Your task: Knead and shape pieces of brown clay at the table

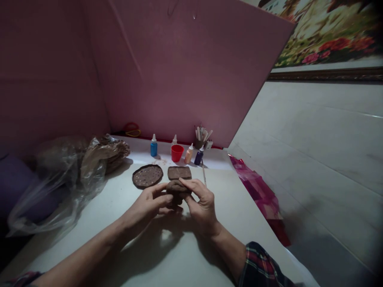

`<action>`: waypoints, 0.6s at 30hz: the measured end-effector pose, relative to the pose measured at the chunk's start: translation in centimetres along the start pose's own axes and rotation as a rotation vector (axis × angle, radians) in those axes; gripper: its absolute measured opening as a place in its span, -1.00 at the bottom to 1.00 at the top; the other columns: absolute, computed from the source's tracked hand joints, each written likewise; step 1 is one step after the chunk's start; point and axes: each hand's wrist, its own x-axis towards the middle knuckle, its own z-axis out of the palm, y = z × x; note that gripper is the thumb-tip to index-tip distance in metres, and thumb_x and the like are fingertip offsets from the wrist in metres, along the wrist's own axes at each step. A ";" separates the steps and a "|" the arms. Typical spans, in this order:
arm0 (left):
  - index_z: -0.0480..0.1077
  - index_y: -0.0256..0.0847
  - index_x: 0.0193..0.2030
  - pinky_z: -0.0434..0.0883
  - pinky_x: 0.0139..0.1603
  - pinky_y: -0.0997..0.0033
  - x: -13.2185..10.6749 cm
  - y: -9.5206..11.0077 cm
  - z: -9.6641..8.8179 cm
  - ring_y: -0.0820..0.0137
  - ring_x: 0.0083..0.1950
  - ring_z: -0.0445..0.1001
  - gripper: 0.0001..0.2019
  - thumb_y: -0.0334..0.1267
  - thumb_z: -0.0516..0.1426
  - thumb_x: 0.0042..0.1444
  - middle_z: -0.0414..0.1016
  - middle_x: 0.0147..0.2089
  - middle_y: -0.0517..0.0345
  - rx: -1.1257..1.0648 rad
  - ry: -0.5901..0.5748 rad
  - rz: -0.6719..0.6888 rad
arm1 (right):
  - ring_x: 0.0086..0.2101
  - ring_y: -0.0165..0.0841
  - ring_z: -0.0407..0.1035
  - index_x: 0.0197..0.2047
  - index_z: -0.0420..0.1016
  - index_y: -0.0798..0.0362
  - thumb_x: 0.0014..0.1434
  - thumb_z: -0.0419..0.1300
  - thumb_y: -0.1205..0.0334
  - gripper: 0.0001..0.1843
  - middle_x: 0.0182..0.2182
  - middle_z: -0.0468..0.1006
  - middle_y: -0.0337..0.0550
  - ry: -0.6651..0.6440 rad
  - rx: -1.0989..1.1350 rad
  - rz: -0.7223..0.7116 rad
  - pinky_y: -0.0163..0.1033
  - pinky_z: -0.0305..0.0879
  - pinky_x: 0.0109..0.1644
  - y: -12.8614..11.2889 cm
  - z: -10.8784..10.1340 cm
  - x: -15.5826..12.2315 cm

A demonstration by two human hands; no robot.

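Observation:
A lump of brown clay [177,186] is held between both hands, raised over the white table. My left hand [156,199] has its fingers curled around the left side of the lump. On the right, my right hand [201,203] pinches it with the thumb below and fingers on top. Part of the clay's underside is hidden by the fingers. Just beyond the hands lie a round brown clay tray [147,176] with a raised rim and light specks, and a small rectangular clay tray [179,173].
Farther back stand a red cup [177,153], a blue bottle [153,146], an orange bottle [188,154], a purple bottle [199,156] and a pot of tools [201,139]. A thin brush [204,173] lies right. Plastic bags [98,157] sit left; a pink board [179,79] rises behind.

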 end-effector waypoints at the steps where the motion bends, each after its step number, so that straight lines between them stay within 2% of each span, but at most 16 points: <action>1: 0.40 -0.28 0.05 0.47 -0.10 0.24 0.0 0.0 0.0 0.22 -0.19 0.58 -0.60 -0.18 0.21 0.08 0.56 -0.13 -0.11 -0.033 -0.008 -0.012 | -0.17 -0.32 0.43 0.04 0.48 -0.18 0.16 0.15 0.43 -0.57 -0.17 0.52 -0.13 -0.008 -0.013 -0.025 -0.18 0.37 -0.07 0.1 0.0 -0.1; 5: 0.44 -0.34 -0.09 0.50 -0.31 0.33 0.2 -0.4 -0.2 0.30 -0.37 0.56 -0.55 0.06 0.08 0.14 0.56 -0.29 -0.11 -0.136 0.035 -0.080 | -0.19 -0.30 0.43 0.12 0.42 -0.19 0.15 0.19 0.33 -0.54 -0.16 0.47 -0.09 -0.117 -0.017 -0.106 -0.17 0.40 -0.11 0.4 0.2 -0.5; 7: 0.42 -0.31 -0.10 0.48 -0.42 0.38 0.1 -0.3 -0.2 0.34 -0.45 0.54 -0.57 0.05 0.11 0.12 0.55 -0.34 -0.06 -0.126 0.057 -0.103 | -0.18 -0.30 0.41 0.14 0.40 -0.16 0.19 0.14 0.33 -0.55 -0.16 0.46 -0.08 -0.156 -0.023 -0.113 -0.18 0.39 -0.11 0.4 0.2 -0.5; 9: 0.41 -0.30 -0.04 0.47 -0.47 0.39 0.0 0.0 0.1 0.34 -0.48 0.54 -0.58 0.01 0.14 0.10 0.56 -0.30 -0.08 -0.107 0.056 -0.117 | -0.16 -0.29 0.39 0.19 0.33 -0.12 0.20 0.13 0.32 -0.52 -0.13 0.45 -0.06 -0.172 -0.039 -0.101 -0.18 0.38 -0.11 0.3 0.1 -0.4; 13: 0.40 -0.30 0.03 0.53 -0.33 0.36 -0.2 1.2 0.5 0.30 -0.29 0.57 -0.61 -0.10 0.15 0.13 0.54 -0.07 -0.16 -0.182 0.056 -0.105 | -0.29 -0.33 0.35 0.32 0.08 0.00 0.15 0.23 0.16 -0.28 -0.11 0.44 -0.03 -0.159 -0.046 -0.007 -0.24 0.36 -0.25 0.1 -0.2 -0.2; 15: 0.41 -0.28 0.02 0.54 -0.27 0.34 -0.2 1.4 0.4 0.28 -0.20 0.56 -0.64 -0.14 0.17 0.12 0.52 -0.02 -0.14 -0.215 0.075 -0.082 | -0.33 -0.36 0.33 0.30 0.11 0.03 0.16 0.21 0.12 -0.32 -0.14 0.44 -0.05 -0.150 -0.034 0.048 -0.25 0.35 -0.28 0.0 -0.2 -0.2; 18: 0.41 -0.28 -0.03 0.55 -0.33 0.37 -0.1 1.2 0.0 0.29 -0.22 0.57 -0.66 -0.19 0.21 0.07 0.52 -0.03 -0.11 -0.198 0.106 -0.039 | -0.34 -0.36 0.33 0.24 0.20 0.04 0.16 0.22 0.11 -0.39 -0.17 0.46 -0.07 -0.163 -0.018 0.092 -0.26 0.34 -0.30 -0.2 0.0 -0.2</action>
